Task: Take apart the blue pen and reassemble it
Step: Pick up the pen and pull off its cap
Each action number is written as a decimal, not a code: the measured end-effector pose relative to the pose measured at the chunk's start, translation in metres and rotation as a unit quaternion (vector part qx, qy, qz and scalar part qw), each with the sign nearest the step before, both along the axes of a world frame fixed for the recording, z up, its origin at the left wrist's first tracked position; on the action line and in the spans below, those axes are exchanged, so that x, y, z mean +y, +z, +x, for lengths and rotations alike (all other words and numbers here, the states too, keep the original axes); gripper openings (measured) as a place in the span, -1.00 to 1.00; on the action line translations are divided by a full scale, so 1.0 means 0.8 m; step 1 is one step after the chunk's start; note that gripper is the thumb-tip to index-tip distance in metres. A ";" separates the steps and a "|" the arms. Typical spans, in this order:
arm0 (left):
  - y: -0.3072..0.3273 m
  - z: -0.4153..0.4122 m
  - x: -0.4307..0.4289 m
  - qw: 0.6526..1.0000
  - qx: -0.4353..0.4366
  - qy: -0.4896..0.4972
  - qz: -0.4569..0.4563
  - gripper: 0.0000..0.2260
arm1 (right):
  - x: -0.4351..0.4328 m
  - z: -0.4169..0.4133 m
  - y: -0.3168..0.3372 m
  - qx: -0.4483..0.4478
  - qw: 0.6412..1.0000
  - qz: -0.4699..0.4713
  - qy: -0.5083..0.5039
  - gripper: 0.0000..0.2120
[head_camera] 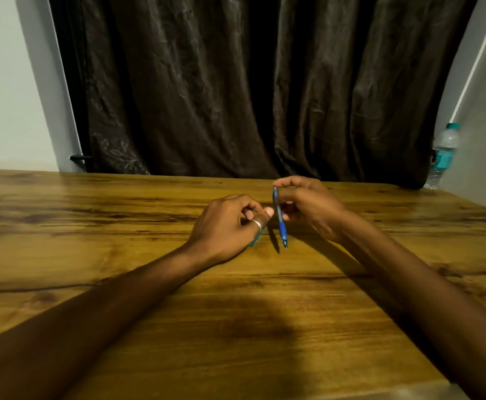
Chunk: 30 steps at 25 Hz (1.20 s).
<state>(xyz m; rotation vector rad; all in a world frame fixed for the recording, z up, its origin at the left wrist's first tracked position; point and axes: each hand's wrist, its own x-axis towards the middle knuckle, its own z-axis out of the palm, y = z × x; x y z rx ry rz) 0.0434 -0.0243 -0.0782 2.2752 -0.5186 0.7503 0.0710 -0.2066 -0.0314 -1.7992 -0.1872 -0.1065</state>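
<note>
Pinching the blue pen upright, the right hand works beside the left hand, curled around a teal piece.

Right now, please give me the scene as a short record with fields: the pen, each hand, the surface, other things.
pen: blue pen, near upright, tip down, looks assembled
right hand: right hand holds the pen
left hand: left hand closed on a teal item, mostly hidden
surface: wooden table
other: water bottle far right, dark curtain behind

Blue pen, brown wood-grain table
</note>
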 end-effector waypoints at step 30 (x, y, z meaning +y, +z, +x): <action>0.011 -0.008 0.005 0.959 0.201 -0.137 -0.145 -0.83 | -0.014 0.002 -0.040 0.032 0.965 0.261 0.019 -0.94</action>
